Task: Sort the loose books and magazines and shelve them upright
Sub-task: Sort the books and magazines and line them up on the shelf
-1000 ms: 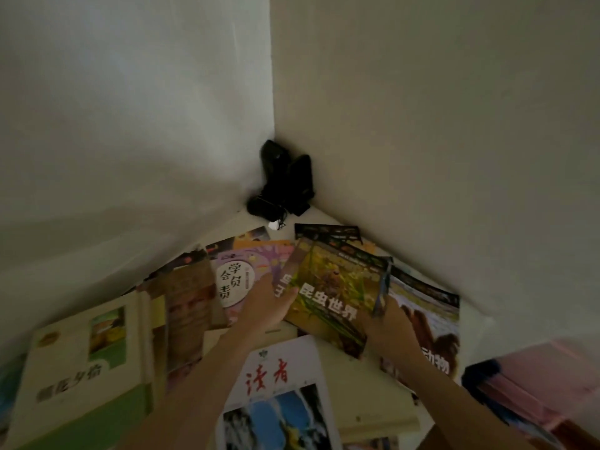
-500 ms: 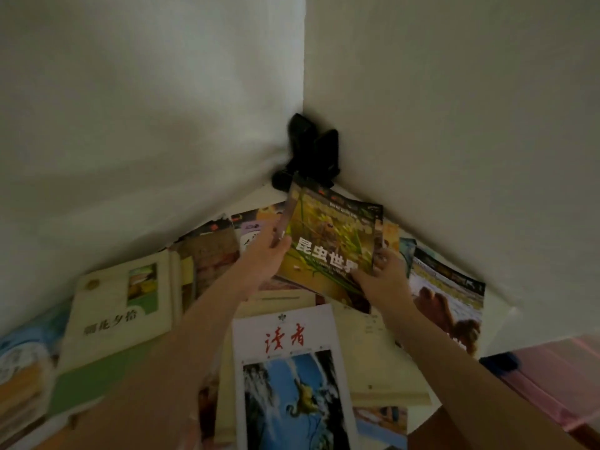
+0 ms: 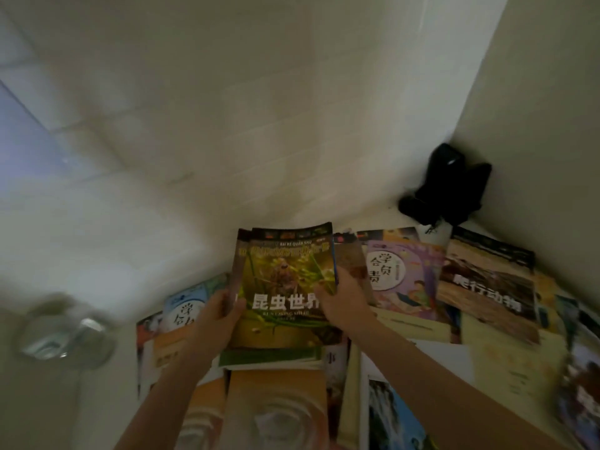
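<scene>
Presently, insect magazines (image 3: pixel 285 287): thin, light, floppy, glossy; pinched at both side edges by left hand (image 3: pixel 217 319) and right hand (image 3: pixel 341 300); support near spine advised.

Two bare forearms are showing in the head view, entering from the lower edge and narrowing toward the wrists. No sleeves are covering them anywhere in view; any clothing is lying outside the picture. The left hand (image 3: pixel 216 315) and the right hand (image 3: pixel 341 298) are both showing uncovered, wearing neither gloves nor wraps. The wrists are appearing plain, with no watch, band or bracelet visible on them, and no rings are visible on the fingers in this dim, slightly blurred light. Fingernails are too small and dark to make out.
</scene>
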Tool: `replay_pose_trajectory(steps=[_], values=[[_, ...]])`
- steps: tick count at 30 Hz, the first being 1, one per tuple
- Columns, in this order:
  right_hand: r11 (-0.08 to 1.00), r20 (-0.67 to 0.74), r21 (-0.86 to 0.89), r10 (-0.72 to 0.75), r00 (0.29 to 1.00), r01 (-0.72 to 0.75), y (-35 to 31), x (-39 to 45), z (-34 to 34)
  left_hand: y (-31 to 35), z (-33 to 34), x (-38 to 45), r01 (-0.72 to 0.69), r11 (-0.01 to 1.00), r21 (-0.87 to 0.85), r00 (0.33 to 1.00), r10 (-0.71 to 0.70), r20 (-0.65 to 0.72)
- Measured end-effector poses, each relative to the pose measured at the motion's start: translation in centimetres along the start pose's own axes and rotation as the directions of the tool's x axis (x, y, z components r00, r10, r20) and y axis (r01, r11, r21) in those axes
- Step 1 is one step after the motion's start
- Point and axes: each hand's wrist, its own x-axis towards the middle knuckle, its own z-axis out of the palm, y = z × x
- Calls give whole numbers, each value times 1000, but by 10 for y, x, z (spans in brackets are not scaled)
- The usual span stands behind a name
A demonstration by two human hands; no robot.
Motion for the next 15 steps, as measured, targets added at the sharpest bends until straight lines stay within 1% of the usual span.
replay_pose_trajectory(steps=[2, 3, 4, 7, 8, 10, 11, 13, 15], values=[[988, 19, -149, 29, 999, -25, 14, 3, 16, -24, 0, 7, 26, 978, 208, 1000, -27, 2], [972, 40, -232, 41, 998, -31, 24, 7, 23, -34, 4, 11, 28, 972, 235, 999, -36, 28], [959, 72, -280, 63, 995, -40, 30, 7, 27, -39, 7, 13, 41, 980, 194, 997, -53, 58], [977, 193, -162, 169, 967, -139, 35, 6, 30, -40, 13, 17, 136, 991, 8, 987, -136, 88], [978, 210, -130, 186, 960, -161, 34, 7, 28, -38, 13, 21, 182, 981, -67, 980, -175, 91], [967, 192, 3, 249, 949, -255, 33, 10, 26, -36, 9, 29, 246, 949, -195, 967, -228, 112], [946, 173, 77, 299, 938, -316, 32, 12, 26, -36, 9, 33, 254, 942, -221, 965, -231, 122], [891, 175, 182, 387, 905, -416, 32, 15, 26, -37, 14, 43, 194, 968, -160, 978, -178, 106], [863, 176, 223, 422, 889, -453, 38, 18, 27, -38, 27, 49, 88, 995, -51, 992, -83, 92]])
